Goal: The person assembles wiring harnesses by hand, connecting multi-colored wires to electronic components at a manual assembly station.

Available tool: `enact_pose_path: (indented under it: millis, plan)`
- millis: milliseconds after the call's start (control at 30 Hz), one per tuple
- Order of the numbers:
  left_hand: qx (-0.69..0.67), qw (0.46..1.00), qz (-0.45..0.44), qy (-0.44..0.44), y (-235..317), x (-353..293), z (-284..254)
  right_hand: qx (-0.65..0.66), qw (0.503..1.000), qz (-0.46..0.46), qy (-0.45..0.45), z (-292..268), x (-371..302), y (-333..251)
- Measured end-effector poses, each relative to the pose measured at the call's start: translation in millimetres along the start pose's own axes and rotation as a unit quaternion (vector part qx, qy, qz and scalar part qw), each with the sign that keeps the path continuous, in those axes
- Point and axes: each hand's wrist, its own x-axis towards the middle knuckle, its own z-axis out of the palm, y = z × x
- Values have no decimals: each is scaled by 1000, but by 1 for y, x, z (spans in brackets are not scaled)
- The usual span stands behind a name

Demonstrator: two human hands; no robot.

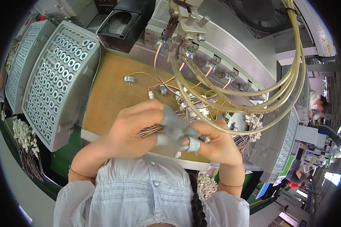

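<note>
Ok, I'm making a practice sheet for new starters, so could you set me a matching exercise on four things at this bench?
Things:
1. left hand
2. large grey tray
3. tubes
4. black box

Places and states:
A. hanging in yellowish loops
B. gripping coloured wires
C. beyond the far left corner of the brown mat
D. bearing rows of metal parts

Right pairs: 1-B, 2-D, 3-A, 4-C

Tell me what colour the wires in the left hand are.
The wires in the left hand look mainly yellow and purple, best seen in the head view.
</note>
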Motion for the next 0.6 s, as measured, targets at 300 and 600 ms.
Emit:
enact_pose_path:
  millis: [300, 600]
  plan:
    - [48, 999, 4, -16, -2, -3, 2, 72, 992, 102, -16, -9, -3, -2]
    - [77, 996, 27, 37, -1, 1, 4, -44, 998, 34, 40, -6, -8, 0]
